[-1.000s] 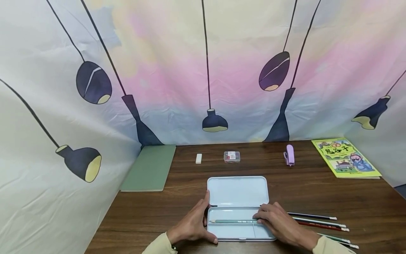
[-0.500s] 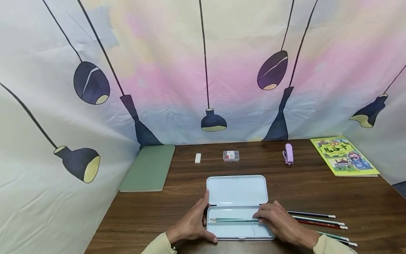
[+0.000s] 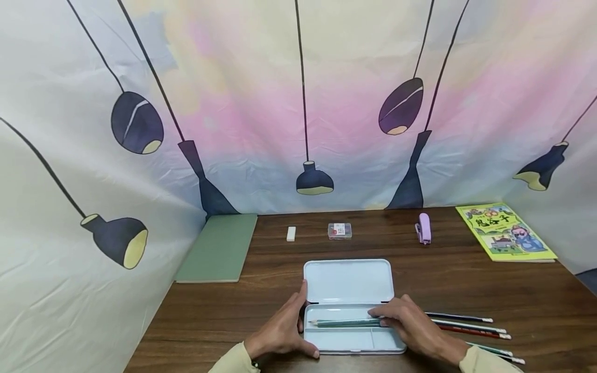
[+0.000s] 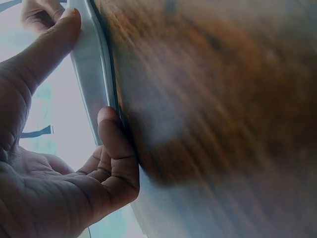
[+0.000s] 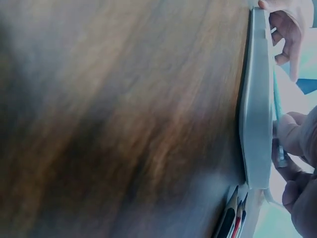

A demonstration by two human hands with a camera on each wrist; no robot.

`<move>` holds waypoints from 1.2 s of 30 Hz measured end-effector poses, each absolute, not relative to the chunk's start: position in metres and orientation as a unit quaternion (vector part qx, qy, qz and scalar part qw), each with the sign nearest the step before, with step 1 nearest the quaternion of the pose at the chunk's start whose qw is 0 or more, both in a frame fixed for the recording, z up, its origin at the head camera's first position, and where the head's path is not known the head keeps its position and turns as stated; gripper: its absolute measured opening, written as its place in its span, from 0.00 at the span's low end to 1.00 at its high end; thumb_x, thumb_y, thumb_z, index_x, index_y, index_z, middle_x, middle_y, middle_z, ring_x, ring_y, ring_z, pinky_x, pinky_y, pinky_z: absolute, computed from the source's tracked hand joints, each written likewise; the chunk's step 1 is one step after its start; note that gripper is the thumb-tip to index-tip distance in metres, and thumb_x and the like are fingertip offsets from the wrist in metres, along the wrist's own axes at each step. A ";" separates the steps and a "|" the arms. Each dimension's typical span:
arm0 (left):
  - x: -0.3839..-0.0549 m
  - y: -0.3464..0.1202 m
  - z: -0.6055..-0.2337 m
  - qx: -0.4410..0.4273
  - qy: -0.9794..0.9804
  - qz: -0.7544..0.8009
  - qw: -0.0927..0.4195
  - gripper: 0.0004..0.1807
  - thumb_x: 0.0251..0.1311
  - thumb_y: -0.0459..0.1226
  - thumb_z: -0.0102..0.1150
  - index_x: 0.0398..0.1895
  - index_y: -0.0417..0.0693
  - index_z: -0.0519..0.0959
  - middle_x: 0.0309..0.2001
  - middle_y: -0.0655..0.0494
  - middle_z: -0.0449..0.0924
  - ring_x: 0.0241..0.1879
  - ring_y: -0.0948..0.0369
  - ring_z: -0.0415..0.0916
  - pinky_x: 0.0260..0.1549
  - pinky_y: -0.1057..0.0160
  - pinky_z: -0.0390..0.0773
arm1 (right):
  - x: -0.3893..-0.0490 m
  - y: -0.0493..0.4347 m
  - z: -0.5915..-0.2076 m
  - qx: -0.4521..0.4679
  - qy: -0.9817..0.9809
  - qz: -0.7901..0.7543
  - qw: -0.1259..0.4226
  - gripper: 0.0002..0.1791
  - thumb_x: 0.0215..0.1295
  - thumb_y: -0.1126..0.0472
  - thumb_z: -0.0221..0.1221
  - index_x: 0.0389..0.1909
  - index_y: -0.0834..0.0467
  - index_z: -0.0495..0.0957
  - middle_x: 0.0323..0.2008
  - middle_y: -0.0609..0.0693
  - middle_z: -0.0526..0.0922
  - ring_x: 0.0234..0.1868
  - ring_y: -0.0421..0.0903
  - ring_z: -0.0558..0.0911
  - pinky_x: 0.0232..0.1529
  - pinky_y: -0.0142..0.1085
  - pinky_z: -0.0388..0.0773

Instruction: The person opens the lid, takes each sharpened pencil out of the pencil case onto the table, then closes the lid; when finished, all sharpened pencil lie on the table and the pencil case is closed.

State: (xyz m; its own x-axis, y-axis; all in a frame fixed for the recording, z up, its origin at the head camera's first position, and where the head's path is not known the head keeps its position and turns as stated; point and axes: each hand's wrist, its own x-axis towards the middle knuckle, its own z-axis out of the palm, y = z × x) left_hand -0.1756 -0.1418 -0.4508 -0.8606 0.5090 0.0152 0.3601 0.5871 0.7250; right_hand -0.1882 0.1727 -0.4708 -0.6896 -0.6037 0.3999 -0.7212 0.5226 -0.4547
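A pale blue pencil case (image 3: 338, 341) lies open on the table, its lid (image 3: 349, 281) folded back. My left hand (image 3: 284, 326) grips the left end, thumb at the front corner and fingers along the side; the left wrist view shows those fingers curled against the wall. Green pencils (image 3: 345, 323) lie close together lengthwise in the long compartment, points to the left. My right hand (image 3: 410, 329) reaches over the right end and covers their rear ends. In the right wrist view, its thumb and fingers pinch one pencil (image 5: 277, 99) near the eraser end.
Several pencils (image 3: 473, 330) lie right of the case, partly under the right forearm. Farther back are a white eraser (image 3: 291, 234), a small clear box (image 3: 339, 231), a purple stapler (image 3: 424, 229) and a yellow booklet (image 3: 507, 231). A green notebook (image 3: 216, 248) lies at left.
The green pencils now lie closer together in the case, where a gap showed between them half a second ago. My right fingers have shifted slightly left; my left hand keeps its place.
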 end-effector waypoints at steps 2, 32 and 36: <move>-0.175 -0.141 -0.451 0.246 0.885 0.384 0.098 0.74 0.26 0.50 0.78 0.71 0.43 0.33 0.42 0.56 0.62 0.26 0.67 0.63 0.23 0.72 0.67 | -0.188 0.173 -0.470 0.378 -0.863 0.317 0.111 0.18 0.54 0.70 0.61 0.44 0.50 0.81 0.39 0.37 0.80 0.37 0.33 0.73 0.34 0.33 0.66; -0.178 -0.142 -0.452 0.247 0.883 0.383 0.108 0.73 0.28 0.51 0.77 0.70 0.41 0.33 0.46 0.53 0.61 0.26 0.67 0.64 0.24 0.71 0.67 | -0.174 0.248 -0.461 0.247 -0.896 0.268 0.255 0.25 0.39 0.77 0.67 0.34 0.45 0.84 0.28 0.34 0.80 0.29 0.30 0.74 0.34 0.27 0.61; -0.177 -0.142 -0.452 0.246 0.884 0.383 0.107 0.73 0.28 0.51 0.77 0.70 0.41 0.33 0.47 0.53 0.61 0.26 0.67 0.63 0.24 0.71 0.67 | -0.165 0.265 -0.459 0.208 -0.911 0.269 0.235 0.25 0.40 0.77 0.66 0.34 0.45 0.84 0.29 0.34 0.80 0.30 0.30 0.74 0.32 0.27 0.65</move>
